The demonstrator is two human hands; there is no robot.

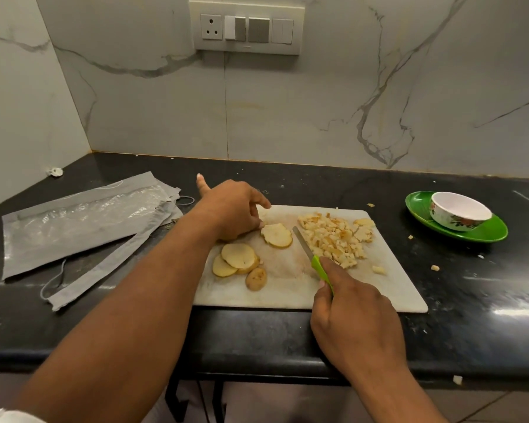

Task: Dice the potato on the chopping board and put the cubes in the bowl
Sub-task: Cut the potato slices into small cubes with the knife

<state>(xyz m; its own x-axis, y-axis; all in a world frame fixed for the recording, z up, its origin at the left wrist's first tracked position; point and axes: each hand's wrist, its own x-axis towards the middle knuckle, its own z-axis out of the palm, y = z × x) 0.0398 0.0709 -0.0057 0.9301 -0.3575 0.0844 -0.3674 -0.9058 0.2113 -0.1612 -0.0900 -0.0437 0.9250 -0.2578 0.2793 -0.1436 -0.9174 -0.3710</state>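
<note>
- Right now your right hand [353, 312] is grasping the green handle of the knife [313, 259], with the forefinger lying along the top of the handle and the other fingers curled round it.
- The blade is pointing up and away from that grip, resting low over the chopping board [290, 288], just left of the diced cubes [336, 239].
- Your left hand [234, 209] is reaching over the far left corner of the board, fingers curled and fingertips touching the edge of a stack of potato slices [276, 235]; the thumb is sticking out toward the wall.
- That stack is lying between your two hands, just left of the blade tip.
- More slices [238, 258] are lying overlapped below your left hand, on the near left part of the board, with a small skin-on end piece [256, 279] beside them.
- The cubes are sitting piled to the right of the blade, beyond your right grip; one loose cube [378, 270] is lying apart, to the right of that hand, and a few crumbs are lying on the black desk [257, 334] past the board.
- The bowl [458, 215] is standing well to the right of both hands, tilted on a green plate [489, 232]; no cubes are showing inside it.
- Grey plastic packaging [80, 221] is lying flat on the desk to the left of your left forearm.
</note>
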